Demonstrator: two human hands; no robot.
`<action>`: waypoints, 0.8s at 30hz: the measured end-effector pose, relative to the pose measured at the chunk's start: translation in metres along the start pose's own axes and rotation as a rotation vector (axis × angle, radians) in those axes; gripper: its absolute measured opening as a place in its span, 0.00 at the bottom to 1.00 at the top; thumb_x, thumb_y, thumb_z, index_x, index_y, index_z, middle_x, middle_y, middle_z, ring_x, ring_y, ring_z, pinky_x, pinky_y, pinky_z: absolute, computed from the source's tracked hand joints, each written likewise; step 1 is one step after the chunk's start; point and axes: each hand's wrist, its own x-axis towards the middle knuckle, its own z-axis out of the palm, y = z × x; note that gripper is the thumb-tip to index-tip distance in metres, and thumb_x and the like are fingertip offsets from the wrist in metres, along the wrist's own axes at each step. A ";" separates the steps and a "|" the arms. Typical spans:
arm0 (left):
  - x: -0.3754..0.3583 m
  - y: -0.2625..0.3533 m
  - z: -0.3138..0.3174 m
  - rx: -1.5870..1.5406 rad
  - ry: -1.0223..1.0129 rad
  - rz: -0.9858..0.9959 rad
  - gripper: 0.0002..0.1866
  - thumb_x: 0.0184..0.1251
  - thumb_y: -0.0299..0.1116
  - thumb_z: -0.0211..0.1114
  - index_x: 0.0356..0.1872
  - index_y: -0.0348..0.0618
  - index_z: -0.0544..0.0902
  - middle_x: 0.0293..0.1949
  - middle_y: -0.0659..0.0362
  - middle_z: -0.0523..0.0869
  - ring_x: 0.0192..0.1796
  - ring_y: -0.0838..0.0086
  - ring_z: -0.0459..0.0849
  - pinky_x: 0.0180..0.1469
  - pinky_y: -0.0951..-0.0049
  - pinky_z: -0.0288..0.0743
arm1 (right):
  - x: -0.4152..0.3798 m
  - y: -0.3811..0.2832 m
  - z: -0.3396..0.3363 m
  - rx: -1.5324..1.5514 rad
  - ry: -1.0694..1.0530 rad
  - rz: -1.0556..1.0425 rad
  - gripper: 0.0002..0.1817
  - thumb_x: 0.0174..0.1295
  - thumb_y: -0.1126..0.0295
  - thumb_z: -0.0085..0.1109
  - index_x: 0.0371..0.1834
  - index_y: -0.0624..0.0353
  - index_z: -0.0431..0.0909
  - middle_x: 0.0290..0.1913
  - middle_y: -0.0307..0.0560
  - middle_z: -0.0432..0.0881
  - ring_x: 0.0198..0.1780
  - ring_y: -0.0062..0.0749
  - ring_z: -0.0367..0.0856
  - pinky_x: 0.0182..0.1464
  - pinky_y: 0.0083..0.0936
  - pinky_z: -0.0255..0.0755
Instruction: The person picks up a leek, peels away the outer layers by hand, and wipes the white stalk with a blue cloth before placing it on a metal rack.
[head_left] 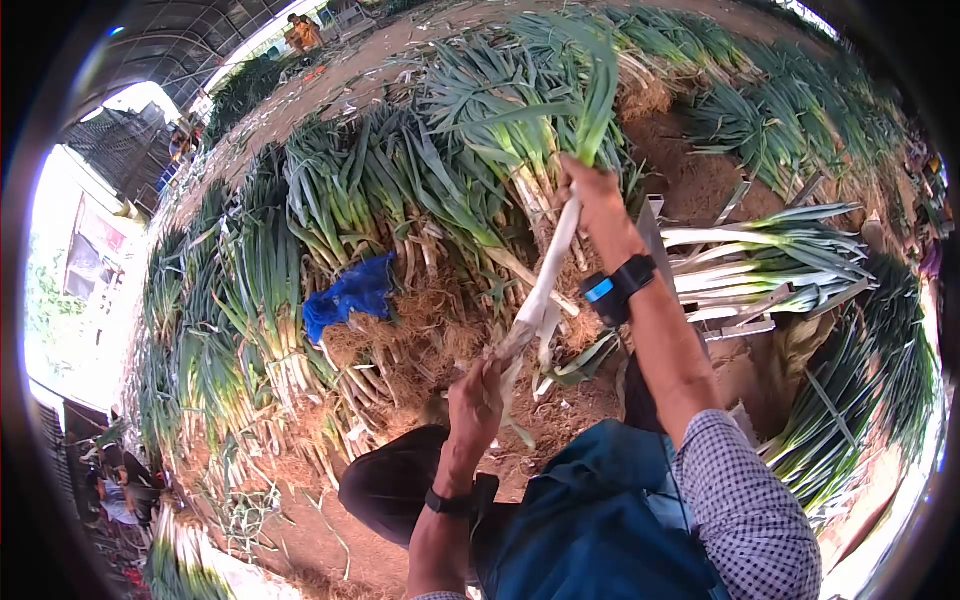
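Observation:
A long leek (pixel 553 262) slants across the middle of the head view, green leaves up and pale shank down toward me. My right hand (pixel 597 205) is wrapped round it just below the leaves. Lower down, my left hand (pixel 474 408) is closed at the root end, where loose, whitish outer layers hang. Whether it grips the shank or only those layers is hard to make out. Behind the held leek stand bundled leeks (pixel 360 185) with brown, hairy roots. To the right, clean white leeks (pixel 765 255) lie side by side in a metal frame (pixel 735 328).
A crumpled blue net bag (pixel 350 293) rests on the roots at centre left. More leek piles (pixel 790 125) spread along the back right, with another leek heap (pixel 860 385) at the right. My bent knee (pixel 395 485) is near the soil. A distant person (pixel 303 33) appears at the top left.

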 end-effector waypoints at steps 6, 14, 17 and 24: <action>-0.056 -0.056 -0.027 0.177 -0.214 -0.231 0.16 0.71 0.30 0.62 0.56 0.34 0.79 0.33 0.43 0.85 0.31 0.50 0.86 0.32 0.63 0.76 | 0.061 -0.048 -0.046 0.155 0.135 -0.151 0.13 0.66 0.68 0.67 0.27 0.59 0.74 0.23 0.41 0.73 0.18 0.29 0.69 0.22 0.33 0.72; 0.050 -0.037 0.060 -0.318 -0.327 -0.407 0.49 0.64 0.27 0.70 0.80 0.45 0.47 0.50 0.51 0.82 0.38 0.67 0.87 0.39 0.66 0.83 | 0.013 -0.033 -0.042 0.073 0.149 -0.396 0.16 0.67 0.65 0.66 0.24 0.60 0.75 0.20 0.42 0.76 0.18 0.29 0.75 0.18 0.29 0.68; 0.100 -0.024 0.113 -0.983 -0.069 -0.227 0.51 0.64 0.25 0.69 0.81 0.53 0.43 0.47 0.54 0.82 0.34 0.70 0.86 0.35 0.69 0.83 | -0.006 -0.021 -0.037 0.162 0.102 -0.321 0.12 0.67 0.65 0.68 0.38 0.61 0.76 0.23 0.42 0.76 0.21 0.31 0.76 0.23 0.32 0.75; 0.121 0.001 0.128 -0.849 -0.217 -0.182 0.09 0.72 0.31 0.64 0.48 0.39 0.81 0.31 0.63 0.81 0.29 0.80 0.80 0.30 0.76 0.77 | -0.019 -0.062 -0.056 0.295 0.282 -0.058 0.14 0.70 0.66 0.63 0.41 0.65 0.71 0.30 0.45 0.73 0.23 0.31 0.72 0.27 0.36 0.80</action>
